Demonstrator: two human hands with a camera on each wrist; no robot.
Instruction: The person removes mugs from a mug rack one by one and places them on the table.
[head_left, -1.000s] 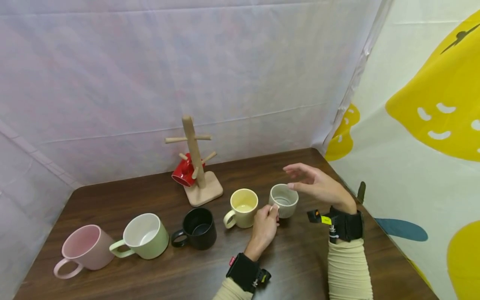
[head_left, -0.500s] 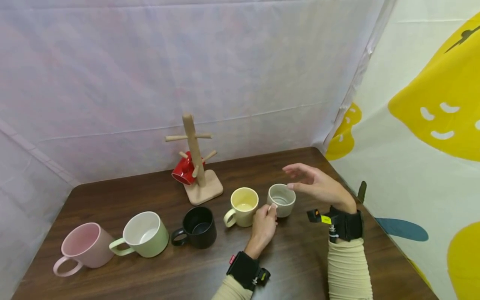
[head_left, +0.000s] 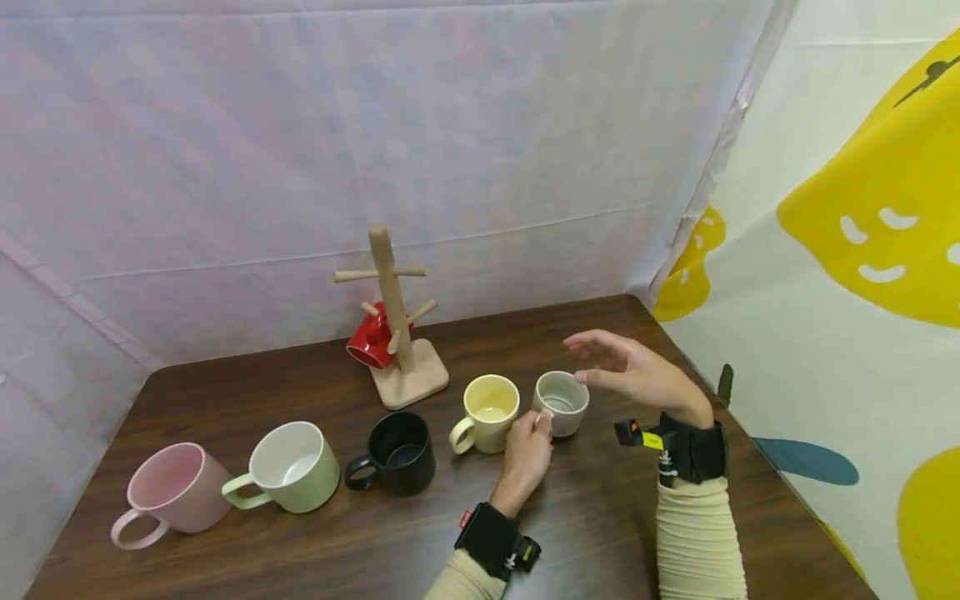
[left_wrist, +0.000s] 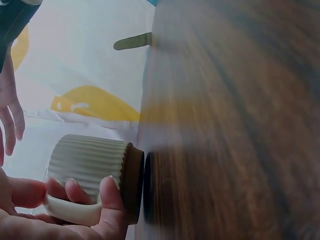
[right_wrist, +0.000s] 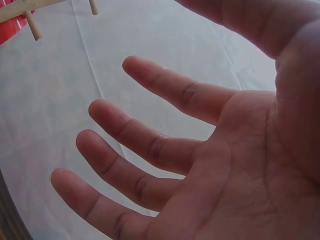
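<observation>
My left hand (head_left: 527,454) grips the handle of a pale grey mug (head_left: 564,398) at the right end of a row of mugs. In the left wrist view the mug (left_wrist: 87,160) shows ribbed sides and a brown base close to the tabletop; whether it touches the wood I cannot tell. My fingers (left_wrist: 112,200) curl round its handle. The right hand (head_left: 637,375) hovers beside and above the mug's rim, its fingers spread and holding nothing in the right wrist view. Just left of my left hand stands a yellow mug (head_left: 487,417).
On the dark wooden table (head_left: 585,533) stand a black mug (head_left: 408,467), a light green mug (head_left: 315,479) and a pink mug (head_left: 195,500). Behind them, a wooden mug tree (head_left: 392,308) bears a red mug (head_left: 369,340). White cloth (head_left: 480,150) hangs at the back.
The grey mug has shifted slightly left, closer to the yellow mug, with my left hand on its handle. My right hand has hardly moved.
</observation>
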